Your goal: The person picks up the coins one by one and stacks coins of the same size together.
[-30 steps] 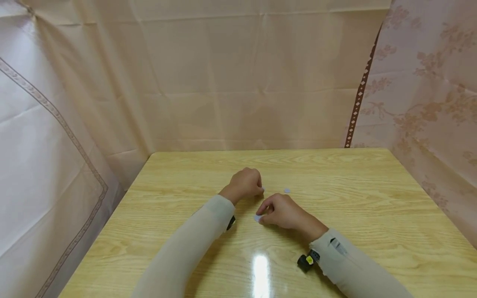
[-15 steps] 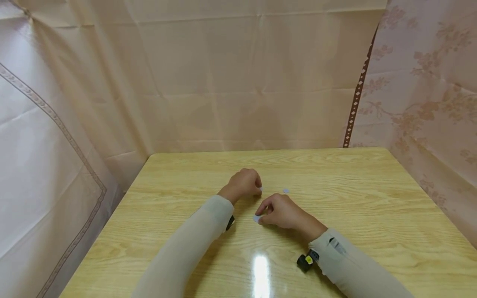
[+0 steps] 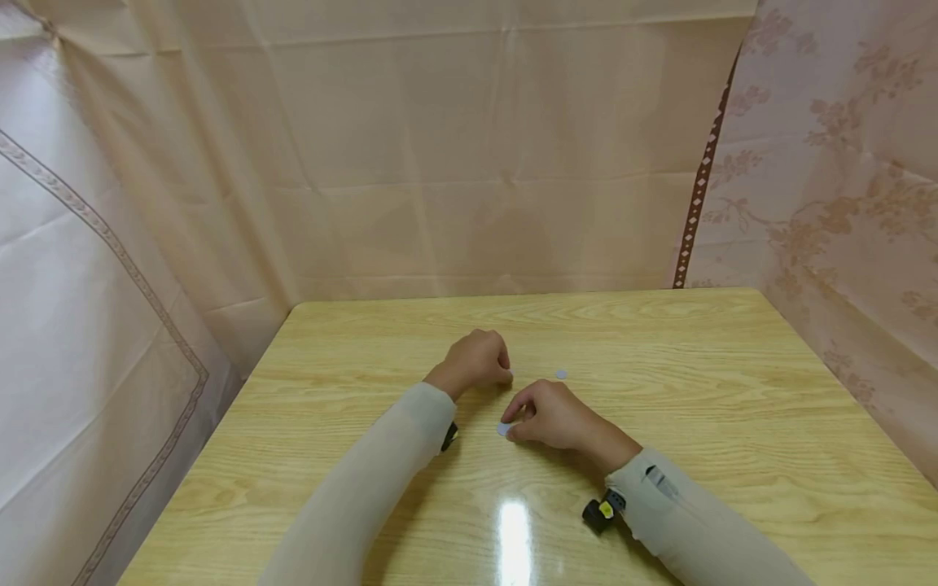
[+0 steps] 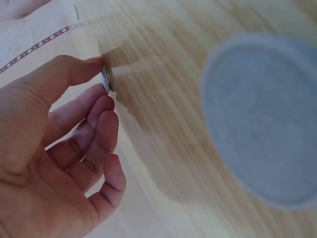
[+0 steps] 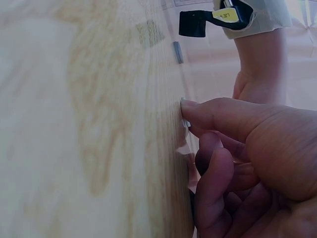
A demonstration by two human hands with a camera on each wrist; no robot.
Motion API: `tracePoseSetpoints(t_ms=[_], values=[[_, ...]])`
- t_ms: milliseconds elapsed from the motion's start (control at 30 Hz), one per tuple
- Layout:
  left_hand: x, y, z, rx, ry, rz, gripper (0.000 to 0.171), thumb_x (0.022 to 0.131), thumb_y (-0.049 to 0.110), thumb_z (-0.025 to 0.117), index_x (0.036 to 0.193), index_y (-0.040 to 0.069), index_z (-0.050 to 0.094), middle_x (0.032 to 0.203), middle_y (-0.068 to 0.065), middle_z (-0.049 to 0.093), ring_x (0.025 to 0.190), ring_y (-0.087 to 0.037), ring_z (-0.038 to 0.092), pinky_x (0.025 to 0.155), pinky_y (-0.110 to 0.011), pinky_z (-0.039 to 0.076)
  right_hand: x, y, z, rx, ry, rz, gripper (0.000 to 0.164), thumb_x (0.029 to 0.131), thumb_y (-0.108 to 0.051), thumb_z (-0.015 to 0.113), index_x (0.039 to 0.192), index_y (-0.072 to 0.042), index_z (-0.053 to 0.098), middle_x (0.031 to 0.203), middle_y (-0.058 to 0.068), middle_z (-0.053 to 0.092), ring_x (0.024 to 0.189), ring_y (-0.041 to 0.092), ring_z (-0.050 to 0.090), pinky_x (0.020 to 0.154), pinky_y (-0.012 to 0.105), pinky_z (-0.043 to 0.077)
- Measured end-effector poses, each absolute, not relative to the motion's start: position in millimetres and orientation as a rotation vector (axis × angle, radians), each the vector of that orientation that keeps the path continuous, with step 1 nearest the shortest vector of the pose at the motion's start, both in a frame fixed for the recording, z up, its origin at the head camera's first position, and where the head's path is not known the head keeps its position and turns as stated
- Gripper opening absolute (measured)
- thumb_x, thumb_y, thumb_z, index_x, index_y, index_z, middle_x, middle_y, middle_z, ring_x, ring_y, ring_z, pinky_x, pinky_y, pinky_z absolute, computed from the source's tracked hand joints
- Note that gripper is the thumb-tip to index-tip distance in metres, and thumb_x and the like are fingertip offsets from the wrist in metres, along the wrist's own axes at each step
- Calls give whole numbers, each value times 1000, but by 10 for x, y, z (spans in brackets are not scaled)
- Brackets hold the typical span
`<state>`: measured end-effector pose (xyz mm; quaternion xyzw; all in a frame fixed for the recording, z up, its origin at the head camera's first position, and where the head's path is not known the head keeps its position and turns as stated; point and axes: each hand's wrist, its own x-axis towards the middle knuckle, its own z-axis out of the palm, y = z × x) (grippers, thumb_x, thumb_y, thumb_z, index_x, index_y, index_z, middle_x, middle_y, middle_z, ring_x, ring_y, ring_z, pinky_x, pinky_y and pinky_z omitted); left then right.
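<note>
My left hand [image 3: 475,359] pinches a small coin-like disc [image 4: 105,80] between thumb and forefinger, close above the tabletop. In the left wrist view the disc is seen nearly edge-on, and the other fingers curl loosely below it. Nearer the front, my right hand [image 3: 555,415] pinches a second pale disc [image 3: 503,429] by its edge, on or just above the wood. Beyond it, a third pale disc [image 3: 560,374] lies flat on the table. A large blurred round grey-blue disc [image 4: 262,119] with a raised rim fills the right of the left wrist view.
The wood-grain table [image 3: 352,334] runs back to a beige cloth [image 3: 454,163]. Flowered cloth [image 3: 843,203] hangs on the right and white cloth [image 3: 88,325] on the left. A black wrist camera [image 3: 599,515] hangs under the right sleeve. Light reflects near the front.
Both hands stay almost still and keep their pinch. The head view has shifted slightly, and less of the left hand's disc shows in it.
</note>
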<state>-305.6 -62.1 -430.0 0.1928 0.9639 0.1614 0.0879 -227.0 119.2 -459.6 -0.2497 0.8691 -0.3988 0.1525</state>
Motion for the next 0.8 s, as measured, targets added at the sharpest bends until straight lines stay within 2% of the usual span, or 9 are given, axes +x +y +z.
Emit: tracePoseSetpoints(t_ms=[233, 400, 800], values=[[-3026, -730, -4292, 600, 2874, 549, 11, 87, 28, 82, 92, 18, 79, 97, 6, 75, 81, -11, 65, 73, -31, 57, -2270, 1191, -4602, -724, 2484, -1156, 8, 88, -18, 83, 96, -19, 82, 60, -1, 61, 47, 9, 45, 48, 24, 39], [-2970, -808, -4284, 650, 2896, 607, 14, 88, 32, 81, 94, 19, 80, 95, 8, 77, 85, -10, 67, 78, -32, 57, -2267, 1190, -4602, -724, 2482, -1161, 8, 88, -17, 83, 95, -17, 82, 59, -1, 61, 47, 9, 46, 48, 25, 39], [-2726, -945, -4234, 761, 2913, 805, 17, 90, 38, 79, 93, 22, 80, 93, 10, 73, 84, -7, 63, 74, -28, 54, -2263, 1184, -4589, -734, 2488, -1152, 8, 89, -18, 82, 97, -17, 81, 60, -1, 61, 47, 9, 47, 48, 24, 39]])
